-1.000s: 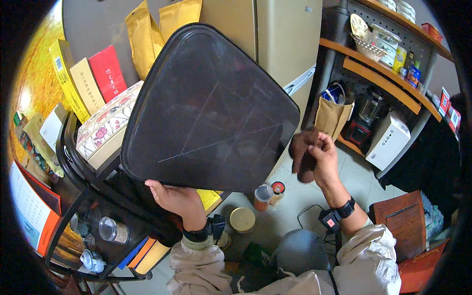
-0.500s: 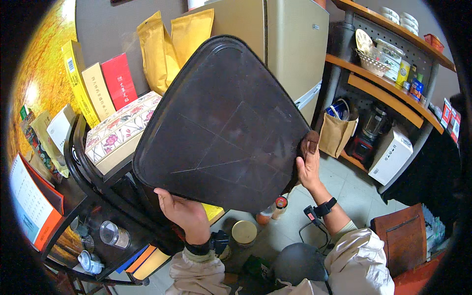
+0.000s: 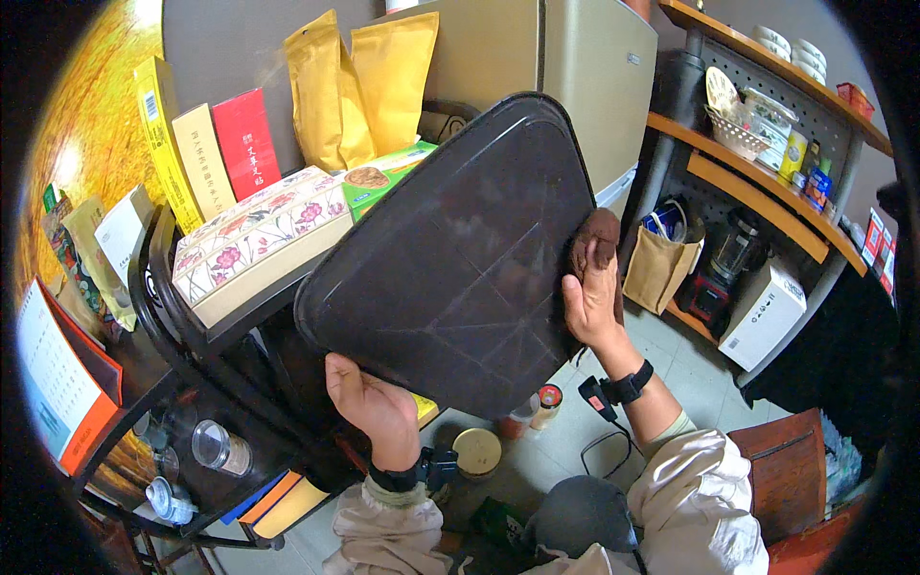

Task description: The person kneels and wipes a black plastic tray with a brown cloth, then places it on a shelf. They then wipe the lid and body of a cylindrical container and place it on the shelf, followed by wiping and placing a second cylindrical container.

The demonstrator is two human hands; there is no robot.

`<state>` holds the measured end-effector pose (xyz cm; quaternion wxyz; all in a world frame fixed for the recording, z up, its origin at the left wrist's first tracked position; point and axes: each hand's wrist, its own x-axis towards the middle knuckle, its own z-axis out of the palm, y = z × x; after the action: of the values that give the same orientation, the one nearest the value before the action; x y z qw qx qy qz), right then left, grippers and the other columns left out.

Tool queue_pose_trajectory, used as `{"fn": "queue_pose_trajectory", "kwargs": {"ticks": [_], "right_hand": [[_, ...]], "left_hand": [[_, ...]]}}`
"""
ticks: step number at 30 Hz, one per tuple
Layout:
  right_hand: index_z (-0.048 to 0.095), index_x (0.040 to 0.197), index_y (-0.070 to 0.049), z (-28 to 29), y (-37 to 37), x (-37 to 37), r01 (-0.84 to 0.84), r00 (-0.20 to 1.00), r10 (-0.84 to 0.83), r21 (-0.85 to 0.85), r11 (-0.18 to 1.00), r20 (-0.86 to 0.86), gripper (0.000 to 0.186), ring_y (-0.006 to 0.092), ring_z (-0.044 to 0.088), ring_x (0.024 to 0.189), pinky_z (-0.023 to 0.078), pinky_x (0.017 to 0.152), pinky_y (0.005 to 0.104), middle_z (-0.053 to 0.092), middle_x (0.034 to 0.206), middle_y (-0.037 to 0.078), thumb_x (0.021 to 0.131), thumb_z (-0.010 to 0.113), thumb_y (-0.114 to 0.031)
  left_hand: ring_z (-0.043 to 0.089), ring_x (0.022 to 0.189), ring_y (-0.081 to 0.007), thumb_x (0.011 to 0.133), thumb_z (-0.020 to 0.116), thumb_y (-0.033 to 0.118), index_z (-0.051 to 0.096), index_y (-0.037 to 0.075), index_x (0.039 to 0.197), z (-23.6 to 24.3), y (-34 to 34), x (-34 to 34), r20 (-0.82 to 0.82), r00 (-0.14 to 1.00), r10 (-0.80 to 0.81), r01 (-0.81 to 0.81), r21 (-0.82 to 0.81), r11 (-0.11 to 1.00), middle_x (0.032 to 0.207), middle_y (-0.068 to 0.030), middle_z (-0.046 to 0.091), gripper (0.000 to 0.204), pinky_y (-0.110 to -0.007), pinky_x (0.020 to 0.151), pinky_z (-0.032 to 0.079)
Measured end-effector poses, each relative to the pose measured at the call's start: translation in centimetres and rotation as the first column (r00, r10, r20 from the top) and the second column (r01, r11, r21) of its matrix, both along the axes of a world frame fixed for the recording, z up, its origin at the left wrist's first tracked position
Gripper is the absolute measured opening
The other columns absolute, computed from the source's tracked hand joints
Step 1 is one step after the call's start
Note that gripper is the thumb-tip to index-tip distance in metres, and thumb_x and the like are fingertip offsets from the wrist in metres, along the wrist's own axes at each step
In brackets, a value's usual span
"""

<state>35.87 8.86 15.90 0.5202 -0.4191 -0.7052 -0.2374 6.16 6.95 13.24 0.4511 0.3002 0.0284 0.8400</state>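
Observation:
In front of me a large black panel [image 3: 460,259], a rounded triangle that looks like a chair seat, is held up and tilted. Faint scuffs and crossing lines mark its flat face. My left hand [image 3: 374,402] grips its lower left edge, thumb in front, the other fingers partly hidden. At the right edge my right hand [image 3: 596,299] has a brown cloth [image 3: 594,240] bunched under its fingers and pressed to the rim. Part of the cloth hangs behind the panel, out of sight.
Left of the panel, a floral box [image 3: 264,240] lies on a black chair [image 3: 158,287] beside the table. A gold fridge [image 3: 599,86] stands behind, shelves [image 3: 767,182] to the right. Jars, among them a gold-lidded one [image 3: 476,451], stand on the floor below; a wooden stool [image 3: 791,470] is lower right.
The panel has turned and tilted, its top swinging right and down, so a green box behind it now shows. Both hands stay on its edges; the right, with the cloth, has moved slightly up.

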Motion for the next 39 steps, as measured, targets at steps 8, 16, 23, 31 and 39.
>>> {"fn": "queue_pose_trajectory", "kwargs": {"ticks": [8,16,23,31,39], "right_hand": [[0.031,0.149,-0.004,6.8,0.1,-3.1,0.019,0.998,-0.023,0.067,0.998,0.052,0.065,0.0477,0.023,0.142,0.02,0.116,0.0509,0.023,0.154,0.029,0.092,0.055,-0.027],[0.033,0.149,-0.004,9.8,-0.4,-4.7,0.091,0.996,-0.093,0.096,0.991,0.015,0.063,0.0453,0.029,0.139,0.025,0.114,0.0481,0.026,0.153,0.028,0.094,0.053,-0.028],[0.036,0.147,-0.004,9.5,-0.3,-6.5,0.098,0.994,-0.102,0.104,0.99,0.037,0.059,0.0462,0.029,0.139,0.025,0.113,0.0498,0.024,0.153,0.03,0.093,0.054,-0.021],[0.05,0.138,-0.007,7.4,-1.9,-11.7,-0.013,0.939,-0.002,0.043,0.999,0.345,0.057,0.045,0.031,0.139,0.025,0.114,0.0495,0.026,0.151,0.031,0.083,0.062,-0.012],[0.068,0.106,-0.014,6.2,-2.8,-15.6,-0.137,0.9,0.101,0.055,0.989,0.424,0.029,0.0311,0.04,0.138,0.027,0.113,0.045,0.051,0.139,0.013,0.08,0.069,-0.025]], "left_hand": [[0.058,0.097,-0.0184,0.098,0.05,0.017,0.058,0.005,0.091,1.6,-0.3,0.2,-0.111,0.994,0.025,-0.025,0.004,1.0,0.1,-0.0058,0.064,0.017,-0.033,0.095,0.043],[0.05,0.084,-0.0106,0.095,0.054,0.009,0.049,0.01,0.075,3.8,-1.6,1.3,-0.043,0.999,0.015,-0.023,-0.177,0.984,0.084,0.0016,0.053,0.02,-0.027,0.088,0.041],[0.048,0.078,-0.009,0.097,0.057,0.017,0.051,0.01,0.077,4.0,-1.7,1.1,-0.099,0.994,0.048,-0.067,-0.204,0.977,0.081,0.0035,0.052,0.022,-0.027,0.082,0.042],[0.04,0.074,-0.0065,0.099,0.057,0.025,0.048,0.01,0.079,3.6,-1.6,1.6,-0.162,0.987,-0.017,-0.002,-0.113,0.994,0.078,0.0049,0.046,0.026,-0.024,0.073,0.035],[0.047,0.079,-0.0062,0.1,0.053,0.019,0.058,0.006,0.086,2.9,-1.0,1.9,-0.169,0.986,-0.005,-0.012,-0.099,0.995,0.085,0.0031,0.055,0.02,-0.024,0.077,0.038]]}}
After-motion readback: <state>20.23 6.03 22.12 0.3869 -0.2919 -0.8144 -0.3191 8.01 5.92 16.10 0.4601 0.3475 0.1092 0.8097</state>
